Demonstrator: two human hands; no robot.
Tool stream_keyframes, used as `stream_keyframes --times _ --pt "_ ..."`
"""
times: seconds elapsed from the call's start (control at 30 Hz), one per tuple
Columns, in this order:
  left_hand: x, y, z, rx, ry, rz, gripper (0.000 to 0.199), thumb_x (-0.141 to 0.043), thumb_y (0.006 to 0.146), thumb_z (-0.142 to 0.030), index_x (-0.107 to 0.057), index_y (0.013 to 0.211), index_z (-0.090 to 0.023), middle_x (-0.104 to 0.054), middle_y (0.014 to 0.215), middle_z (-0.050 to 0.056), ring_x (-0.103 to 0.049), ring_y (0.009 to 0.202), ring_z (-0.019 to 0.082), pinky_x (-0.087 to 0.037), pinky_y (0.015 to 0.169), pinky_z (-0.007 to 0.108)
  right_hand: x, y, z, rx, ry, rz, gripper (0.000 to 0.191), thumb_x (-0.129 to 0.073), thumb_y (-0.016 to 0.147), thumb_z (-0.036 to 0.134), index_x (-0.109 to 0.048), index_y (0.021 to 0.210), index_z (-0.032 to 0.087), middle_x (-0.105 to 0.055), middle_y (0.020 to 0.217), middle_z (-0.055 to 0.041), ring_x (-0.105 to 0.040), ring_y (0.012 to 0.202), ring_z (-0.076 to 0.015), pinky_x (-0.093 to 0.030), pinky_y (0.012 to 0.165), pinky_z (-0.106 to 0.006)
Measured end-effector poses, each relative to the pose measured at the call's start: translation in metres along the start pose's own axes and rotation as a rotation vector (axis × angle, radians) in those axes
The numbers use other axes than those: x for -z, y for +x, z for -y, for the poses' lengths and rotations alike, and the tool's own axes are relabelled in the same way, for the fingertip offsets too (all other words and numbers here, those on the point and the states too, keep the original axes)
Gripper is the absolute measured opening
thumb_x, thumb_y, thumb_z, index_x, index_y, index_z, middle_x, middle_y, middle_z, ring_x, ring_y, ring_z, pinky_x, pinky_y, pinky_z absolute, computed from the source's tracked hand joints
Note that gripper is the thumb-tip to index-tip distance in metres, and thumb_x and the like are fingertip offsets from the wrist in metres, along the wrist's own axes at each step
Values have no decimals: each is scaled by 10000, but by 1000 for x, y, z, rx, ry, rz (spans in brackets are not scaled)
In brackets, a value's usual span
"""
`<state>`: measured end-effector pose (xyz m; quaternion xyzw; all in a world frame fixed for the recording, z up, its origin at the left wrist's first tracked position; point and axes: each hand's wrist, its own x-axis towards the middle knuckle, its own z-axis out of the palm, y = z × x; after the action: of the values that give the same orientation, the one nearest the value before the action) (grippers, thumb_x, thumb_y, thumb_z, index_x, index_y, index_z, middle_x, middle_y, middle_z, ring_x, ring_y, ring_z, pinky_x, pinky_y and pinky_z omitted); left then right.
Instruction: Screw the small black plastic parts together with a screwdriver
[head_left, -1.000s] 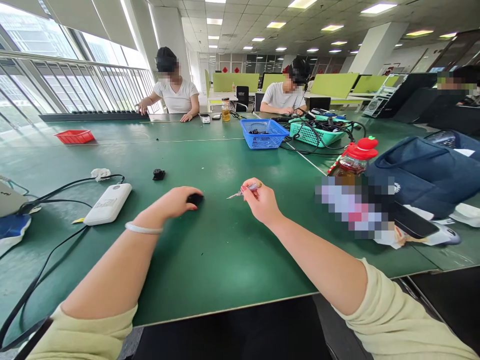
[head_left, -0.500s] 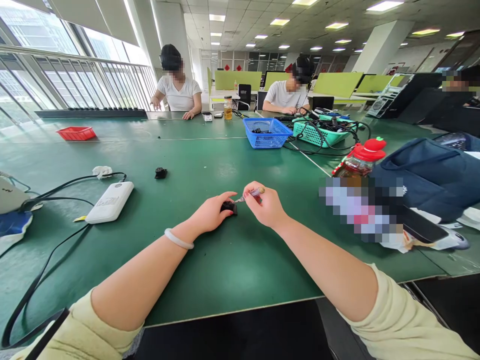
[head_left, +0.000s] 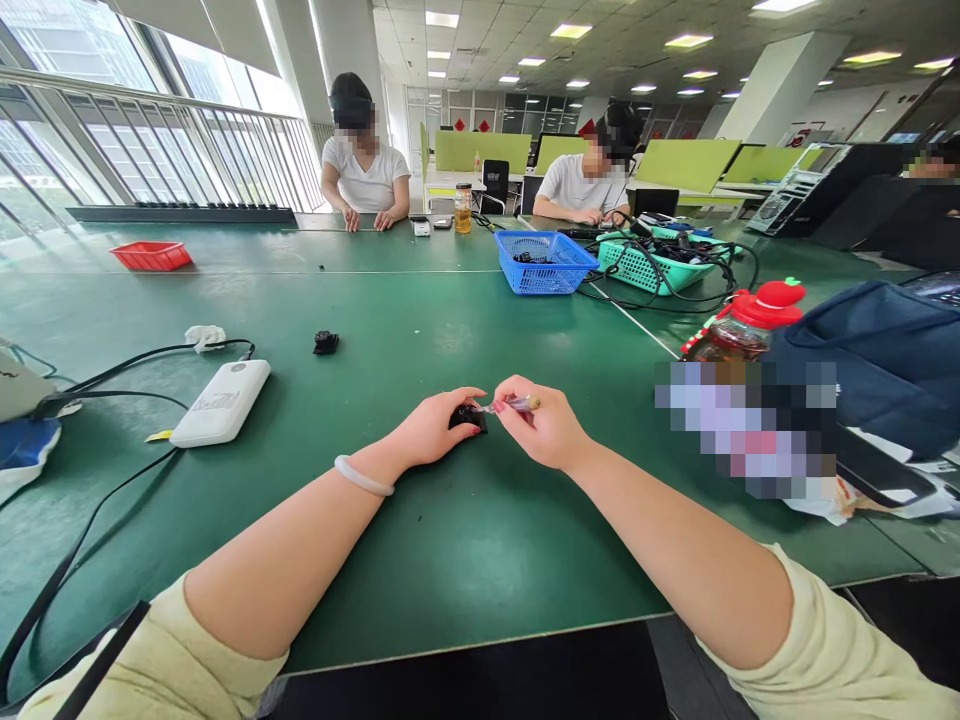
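On the green table (head_left: 420, 560), my left hand (head_left: 429, 430) grips a small black part (head_left: 472, 418) between thumb and fingers, which hide some of it. My right hand (head_left: 547, 428) is closed around a screwdriver (head_left: 521, 404) with a clear handle and a thin metal shaft. The shaft lies nearly level and points left, its tip at the black part; whether it sits in a screw is too small to tell. Farther off to the left lies another small black piece (head_left: 325, 343), apart from both hands.
A white power bank (head_left: 222, 402) with black cables lies at left, a red tray (head_left: 152, 256) beyond it. Blue (head_left: 546, 278) and green (head_left: 652, 270) baskets stand ahead. A red-lidded bottle (head_left: 739, 330) and dark blue bag (head_left: 877, 350) are at right. Two people sit across the table.
My right hand and the screwdriver have tilted flatter, with the tip still at the black part. My left hand keeps its grip. The view has shifted slightly, and one person's hands across the table came together.
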<state>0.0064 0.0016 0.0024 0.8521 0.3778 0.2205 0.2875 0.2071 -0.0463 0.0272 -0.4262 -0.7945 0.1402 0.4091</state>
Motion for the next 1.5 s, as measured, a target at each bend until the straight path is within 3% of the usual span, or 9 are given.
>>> stream_keyframes --times 0.13,0.3,0.5,0.7,0.87,0.97,1.13,1.5 --pt "1 2 5 -6 -30 19 477 -622 838 -308 -543 1301 -223 -675 1227 79 -630 1113 245 -477 1009 417 2 -1 -2 -25 -2 -41 175 -495 905 328 -530 763 231 -482 531 52 -411 462 -107 -348 511 -244" --pt "2 4 10 -6 -53 52 492 -633 832 -304 -530 1306 -226 -680 1218 73 -637 1108 235 -471 1019 410 6 -4 -1 44 -3 -61 147 -494 870 279 -519 733 230 -497 527 43 -412 454 -110 -362 510 -252" --pt "4 5 8 -57 34 80 349 -590 860 -304 -592 1198 -219 -669 1223 68 -616 1115 247 -471 1003 404 9 -2 -1 93 -10 -19 110 -487 838 218 -515 733 233 -520 551 40 -409 448 -108 -360 502 -253" --pt "6 5 5 -29 42 88 308 -585 851 -323 -605 1142 -223 -674 1189 56 -617 1090 244 -479 998 400 4 -5 0 379 -105 111 81 -501 785 168 -518 741 234 -593 627 18 -473 525 -124 -380 548 -258" --pt "6 6 5 -25 36 91 295 -575 832 -264 -610 1120 -209 -677 1172 52 -620 1076 237 -482 990 400 -8 -8 6 578 -277 268 124 -512 770 177 -487 660 228 -523 562 16 -425 504 -131 -321 527 -276" --pt "6 6 5 -16 33 90 294 -578 835 -260 -610 1119 -193 -680 1154 57 -622 1063 236 -483 979 396 -6 -7 6 602 -327 261 162 -509 807 193 -487 650 226 -511 552 15 -417 499 -130 -313 522 -277" --pt "7 5 7 -20 27 97 293 -605 849 -316 -604 1124 -215 -675 1170 54 -618 1071 240 -483 969 385 8 -4 0 561 -219 104 137 -483 837 157 -515 728 233 -558 576 22 -428 498 -126 -344 518 -265" --pt "3 8 16 -42 34 89 287 -597 871 -323 -604 1141 -226 -670 1168 47 -606 1069 240 -481 963 393 5 -1 -1 559 -143 165 148 -458 841 146 -504 725 226 -532 564 33 -412 491 -112 -340 515 -248"
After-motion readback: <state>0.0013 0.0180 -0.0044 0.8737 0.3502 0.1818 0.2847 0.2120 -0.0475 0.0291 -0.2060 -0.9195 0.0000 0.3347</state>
